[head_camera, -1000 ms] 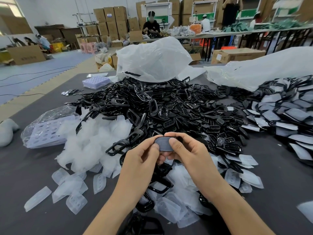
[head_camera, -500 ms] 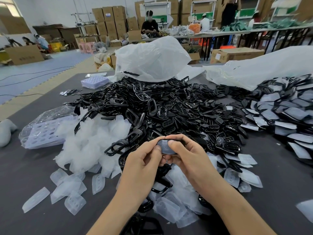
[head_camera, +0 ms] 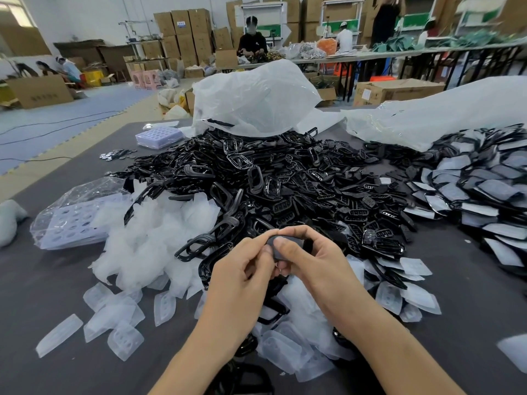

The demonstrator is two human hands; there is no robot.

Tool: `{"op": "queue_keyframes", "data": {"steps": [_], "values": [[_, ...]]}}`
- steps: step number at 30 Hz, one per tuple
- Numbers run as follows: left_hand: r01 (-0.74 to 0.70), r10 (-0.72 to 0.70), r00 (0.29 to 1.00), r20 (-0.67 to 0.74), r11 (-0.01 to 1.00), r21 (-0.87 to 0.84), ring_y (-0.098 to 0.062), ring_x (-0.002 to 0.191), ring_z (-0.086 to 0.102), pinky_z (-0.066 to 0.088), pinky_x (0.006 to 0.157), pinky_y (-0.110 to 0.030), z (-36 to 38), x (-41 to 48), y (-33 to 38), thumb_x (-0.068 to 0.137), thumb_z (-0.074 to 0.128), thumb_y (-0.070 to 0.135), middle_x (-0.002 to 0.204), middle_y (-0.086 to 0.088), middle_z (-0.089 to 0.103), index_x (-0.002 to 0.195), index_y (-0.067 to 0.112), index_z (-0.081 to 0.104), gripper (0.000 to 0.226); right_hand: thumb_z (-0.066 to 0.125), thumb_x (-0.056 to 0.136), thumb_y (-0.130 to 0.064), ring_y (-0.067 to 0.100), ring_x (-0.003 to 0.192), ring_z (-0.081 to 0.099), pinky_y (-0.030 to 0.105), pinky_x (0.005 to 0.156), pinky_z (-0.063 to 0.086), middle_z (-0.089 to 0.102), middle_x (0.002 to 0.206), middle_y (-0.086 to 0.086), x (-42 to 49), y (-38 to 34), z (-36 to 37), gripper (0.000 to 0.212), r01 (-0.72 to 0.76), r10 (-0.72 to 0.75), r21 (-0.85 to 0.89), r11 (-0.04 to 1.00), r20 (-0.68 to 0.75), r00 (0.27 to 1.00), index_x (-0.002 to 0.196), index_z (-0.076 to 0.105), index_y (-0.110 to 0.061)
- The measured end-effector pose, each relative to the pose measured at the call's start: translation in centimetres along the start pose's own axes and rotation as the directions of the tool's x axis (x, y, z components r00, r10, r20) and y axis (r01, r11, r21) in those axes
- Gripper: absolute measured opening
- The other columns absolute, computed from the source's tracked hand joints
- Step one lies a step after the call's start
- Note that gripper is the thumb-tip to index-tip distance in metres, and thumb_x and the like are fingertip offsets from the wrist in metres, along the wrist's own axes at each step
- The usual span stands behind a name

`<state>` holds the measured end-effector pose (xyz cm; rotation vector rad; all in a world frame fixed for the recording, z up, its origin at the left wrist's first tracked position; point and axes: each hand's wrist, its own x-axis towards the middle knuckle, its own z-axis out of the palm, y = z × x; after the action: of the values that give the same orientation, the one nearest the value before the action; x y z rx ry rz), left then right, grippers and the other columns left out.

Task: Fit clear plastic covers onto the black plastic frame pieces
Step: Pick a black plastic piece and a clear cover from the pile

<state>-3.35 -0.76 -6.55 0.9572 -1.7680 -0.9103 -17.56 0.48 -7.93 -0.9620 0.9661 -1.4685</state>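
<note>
We are holding one small dark frame piece (head_camera: 298,240) between both hands just above the middle of the grey table (head_camera: 57,280). Our left hand (head_camera: 242,269) is pinching its left end with curled fingers, and our right hand (head_camera: 316,260) is gripping it between thumb and bent forefinger, the two forefingers touching tip to tip over the top. Our fingers are hiding most of the piece, so we cannot tell whether a clear cover is sitting on it. At twelve o'clock from our hands the big heap of black frame pieces (head_camera: 285,189) is spreading across the table. At nine to ten o'clock the mound of clear covers (head_camera: 159,238) is lying against that heap, with loose covers (head_camera: 125,340) scattered at seven o'clock and more lying under our wrists. At two o'clock a pile of covered pieces (head_camera: 484,189) is fanning out toward the right edge. A white plastic bag (head_camera: 256,101) is standing behind the heap at twelve o'clock, and a clear bag of pale purple trays (head_camera: 74,218) is lying at nine o'clock.
</note>
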Motion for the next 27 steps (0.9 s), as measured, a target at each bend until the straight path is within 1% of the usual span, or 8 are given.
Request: {"op": "queue_keyframes", "data": {"steps": [3, 6, 8, 13, 15, 18, 22, 27], "values": [[0.019, -0.019, 1.000, 0.005, 0.999, -0.041, -0.004, 0.071, 0.065, 0.050, 0.069, -0.013, -0.5, 0.2, 0.2, 0.102, 0.048, 0.007, 0.081, 0.008, 0.071, 0.112, 0.040, 0.073, 0.043, 0.074, 0.088, -0.024, 0.018, 0.074, 0.067, 0.029, 0.077, 0.058, 0.074, 0.092, 0.009, 0.1, -0.4, -0.2, 0.011, 0.001, -0.002, 0.043, 0.999, 0.037, 0.999, 0.097, 0.079, -0.022], [0.041, -0.040, 0.999, 0.012, 0.997, -0.066, -0.013, 0.070, 0.065, 0.054, 0.071, -0.020, -0.9, 0.4, 0.2, 0.103, 0.047, 0.010, 0.075, 0.001, 0.071, 0.108, 0.043, 0.074, 0.043, 0.067, 0.093, -0.024, 0.018, 0.078, 0.070, 0.026, 0.080, 0.058, 0.074, 0.094, 0.014, 0.0, -0.8, -0.4, 0.022, -0.002, -0.003, 0.063, 0.998, 0.081, 0.997, 0.109, 0.077, -0.013], [0.046, -0.044, 0.999, 0.022, 0.995, -0.084, -0.014, 0.070, 0.064, 0.054, 0.072, -0.018, -1.0, 0.4, 0.2, 0.103, 0.047, 0.010, 0.075, 0.000, 0.071, 0.108, 0.044, 0.074, 0.044, 0.065, 0.094, -0.026, 0.017, 0.080, 0.071, 0.024, 0.079, 0.057, 0.075, 0.093, 0.015, -0.1, -0.9, -0.4, 0.025, -0.004, -0.001, 0.058, 0.998, 0.092, 0.996, 0.112, 0.077, -0.013], [0.038, -0.034, 0.999, 0.036, 0.995, -0.095, -0.009, 0.068, 0.063, 0.052, 0.073, -0.015, -1.1, 0.5, 0.1, 0.103, 0.046, 0.010, 0.076, 0.002, 0.071, 0.108, 0.047, 0.073, 0.046, 0.057, 0.096, -0.029, 0.018, 0.083, 0.071, 0.023, 0.080, 0.057, 0.075, 0.095, 0.016, -0.3, -1.0, -0.2, 0.029, 0.003, -0.008, 0.060, 0.998, 0.091, 0.996, 0.112, 0.077, -0.016], [0.042, -0.040, 0.999, 0.015, 0.994, -0.098, -0.007, 0.068, 0.064, 0.052, 0.072, -0.015, -1.2, 0.5, 0.0, 0.103, 0.047, 0.010, 0.075, 0.004, 0.072, 0.105, 0.050, 0.073, 0.048, 0.063, 0.091, -0.032, 0.018, 0.085, 0.072, 0.023, 0.082, 0.057, 0.076, 0.096, 0.013, -0.4, -1.1, -0.2, 0.029, 0.015, -0.020, 0.048, 0.999, 0.098, 0.995, 0.113, 0.077, -0.020], [0.053, -0.052, 0.999, 0.011, 0.995, -0.088, -0.006, 0.068, 0.064, 0.051, 0.071, -0.013, -1.2, 0.5, -0.2, 0.102, 0.047, 0.009, 0.074, 0.005, 0.072, 0.104, 0.050, 0.073, 0.048, 0.071, 0.084, -0.029, 0.016, 0.085, 0.073, 0.021, 0.082, 0.057, 0.077, 0.091, 0.008, -0.6, -1.2, -0.2, 0.027, 0.038, -0.034, -0.058, 0.998, 0.082, 0.996, 0.111, 0.077, -0.027], [0.054, -0.052, 0.998, 0.031, 0.996, -0.069, -0.006, 0.068, 0.063, 0.050, 0.072, -0.013, -1.0, 0.5, -0.2, 0.102, 0.048, 0.010, 0.072, 0.006, 0.070, 0.109, 0.043, 0.074, 0.043, 0.068, 0.083, -0.029, 0.018, 0.079, 0.075, 0.021, 0.074, 0.059, 0.077, 0.085, 0.012, -0.5, -1.5, -0.3, 0.023, 0.037, -0.033, -0.084, 0.996, 0.041, 0.999, 0.104, 0.078, -0.025], [0.019, -0.019, 1.000, 0.014, 1.000, -0.017, -0.006, 0.068, 0.064, 0.050, 0.069, -0.014, -1.0, 0.5, -0.4, 0.102, 0.049, 0.012, 0.072, 0.009, 0.069, 0.111, 0.041, 0.072, 0.039, 0.066, 0.084, -0.030, 0.022, 0.080, 0.077, 0.022, 0.071, 0.060, 0.078, 0.090, 0.016, -0.4, -1.6, -0.3, 0.022, 0.014, -0.012, -0.067, 0.998, 0.028, 1.000, 0.101, 0.079, -0.024]]}}
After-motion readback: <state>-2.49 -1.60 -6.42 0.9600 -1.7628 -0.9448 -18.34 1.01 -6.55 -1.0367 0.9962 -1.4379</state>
